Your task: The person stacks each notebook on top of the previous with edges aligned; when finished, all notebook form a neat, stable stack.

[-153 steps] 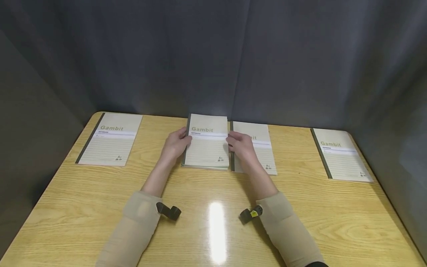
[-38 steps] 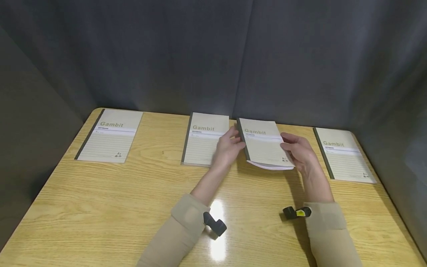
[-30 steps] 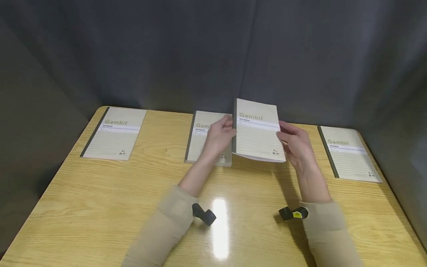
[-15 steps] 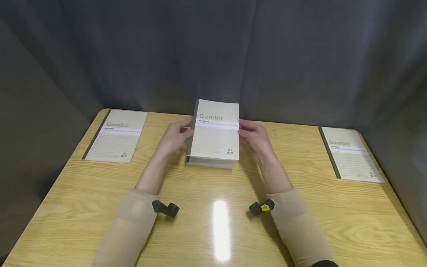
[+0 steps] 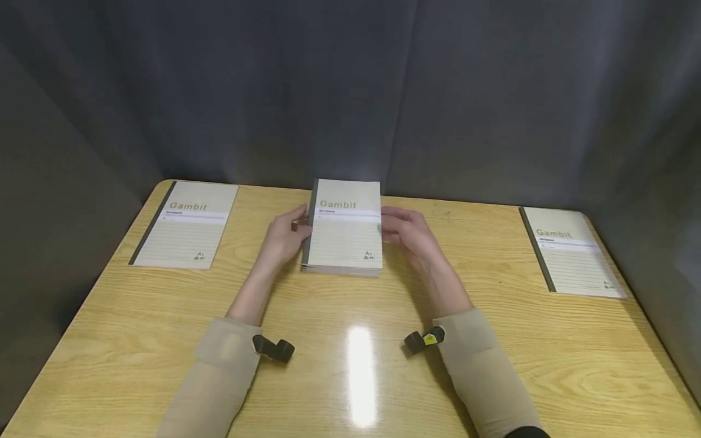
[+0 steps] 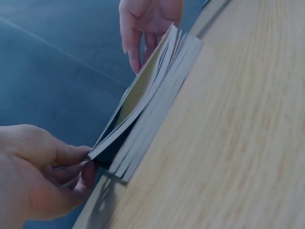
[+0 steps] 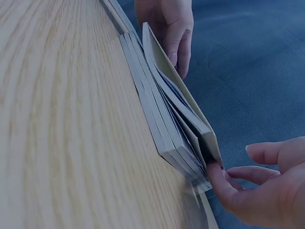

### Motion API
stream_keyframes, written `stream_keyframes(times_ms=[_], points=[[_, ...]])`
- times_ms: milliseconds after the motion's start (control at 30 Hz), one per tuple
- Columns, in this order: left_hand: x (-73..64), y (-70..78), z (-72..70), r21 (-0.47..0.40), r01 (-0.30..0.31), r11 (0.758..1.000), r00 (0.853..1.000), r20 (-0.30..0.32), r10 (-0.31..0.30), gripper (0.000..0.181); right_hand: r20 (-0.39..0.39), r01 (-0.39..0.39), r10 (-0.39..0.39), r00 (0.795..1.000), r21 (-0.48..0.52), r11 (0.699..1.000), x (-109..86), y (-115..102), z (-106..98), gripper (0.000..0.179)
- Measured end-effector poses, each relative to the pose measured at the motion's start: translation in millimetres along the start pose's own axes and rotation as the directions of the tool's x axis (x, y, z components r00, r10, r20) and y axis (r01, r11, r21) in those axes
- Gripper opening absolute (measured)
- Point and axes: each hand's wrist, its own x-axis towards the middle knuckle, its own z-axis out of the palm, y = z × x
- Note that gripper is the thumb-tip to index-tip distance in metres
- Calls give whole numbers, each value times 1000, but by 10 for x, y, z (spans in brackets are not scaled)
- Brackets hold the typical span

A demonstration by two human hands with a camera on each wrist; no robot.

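A pale Gambit notebook (image 5: 347, 237) with a dark spine lies at the middle of the table's far side, on top of a small stack of notebooks (image 7: 147, 105). In the left wrist view its cover and upper pages gape above the flat stack. My left hand (image 5: 282, 240) pinches the spine edge of this top notebook between thumb and fingers. On the opposite side, my right hand (image 5: 413, 231) has its fingertips at the notebook's right edge. The right wrist view shows that hand's thumb (image 7: 267, 152) lifted off the cover.
One matching notebook (image 5: 183, 228) lies flat at the far left of the wooden table (image 5: 137, 347), and another notebook (image 5: 569, 252) lies near its right edge. A dark curtain (image 5: 350, 91) stands right behind the table and along its sides.
Both hands have carried the notebook from the spot right of the stack, up and leftward, then down onto the stack. My right thumb has come away from the cover.
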Motion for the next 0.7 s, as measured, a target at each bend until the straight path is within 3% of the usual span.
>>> stream_keyframes(times_ms=[267,700], points=[[-27,-25,42,19,-1,1000,1000,-29,2,56,-19,8,-9,1000,-28,1000,-12,-9,18,53],[-32,-17,91,75,-16,997,1000,9,15,54,-54,8,-15,998,-118,993,-52,-51,54,54]])
